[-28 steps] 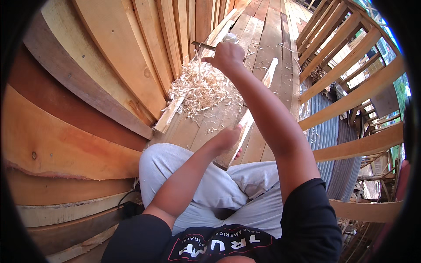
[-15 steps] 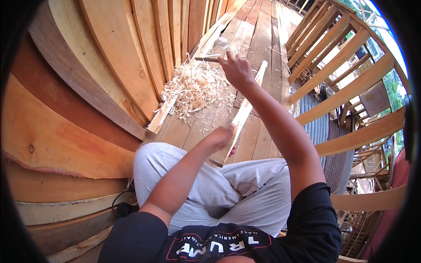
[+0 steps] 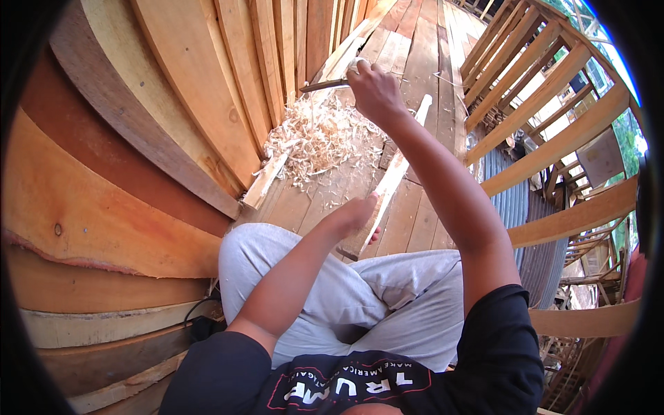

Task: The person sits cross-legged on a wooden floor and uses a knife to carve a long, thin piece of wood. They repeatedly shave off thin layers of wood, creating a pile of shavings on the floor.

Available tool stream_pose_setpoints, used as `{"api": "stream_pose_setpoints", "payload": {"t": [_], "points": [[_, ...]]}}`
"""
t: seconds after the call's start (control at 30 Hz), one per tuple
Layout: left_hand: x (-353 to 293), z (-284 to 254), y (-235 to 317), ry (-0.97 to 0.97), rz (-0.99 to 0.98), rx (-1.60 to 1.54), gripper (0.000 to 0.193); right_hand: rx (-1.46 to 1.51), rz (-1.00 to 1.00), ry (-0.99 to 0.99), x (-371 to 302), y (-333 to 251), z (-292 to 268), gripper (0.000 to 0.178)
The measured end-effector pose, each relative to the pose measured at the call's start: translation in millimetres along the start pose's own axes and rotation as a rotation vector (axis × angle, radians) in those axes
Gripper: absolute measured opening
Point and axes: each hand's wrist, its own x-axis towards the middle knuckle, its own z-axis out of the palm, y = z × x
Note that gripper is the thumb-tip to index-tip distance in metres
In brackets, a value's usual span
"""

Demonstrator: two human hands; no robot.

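My left hand is closed around the lower part of a pale wooden stick, close to my crossed legs. The stick slants away from me to the right, its far end narrow and whitish. Farther out, my right hand is closed on a knife whose dark blade points left. My fingers hide the handle. Blade and stick are apart. Below the blade, a heap of curled wood shavings lies on the plank floor.
Upright boards line the left side, with a short wood piece on the floor beside them. A slatted wooden railing runs along the right, with corrugated metal sheets beyond it. A pale object, partly hidden, sits behind my right hand.
The view has shifted slightly. My right hand has turned, and the blade now slants down to the left. A pale strip seen along the blade no longer shows. My left hand keeps its grip on the stick.
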Motion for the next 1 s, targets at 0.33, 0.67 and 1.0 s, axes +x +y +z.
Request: {"api": "stream_pose_setpoints", "payload": {"t": [0.33, 0.67, 1.0], "points": [[9.9, 2.0, 12.0, -0.109, -0.009, -0.186, 0.047, 0.599, 0.635, -0.650, -185.7, 62.2, 3.2, 0.042], [7.5, -12.7, 4.9, -0.069, -0.078, -0.241, 0.047, 0.577, 0.637, -0.476, -216.7, 1.4, -6.9, 0.060], [10.7, -4.7, 2.0, 0.027, -0.053, -0.121, 0.050, 0.450, 0.490, -0.277, -215.7, 8.6, 16.3, 0.049]]}}
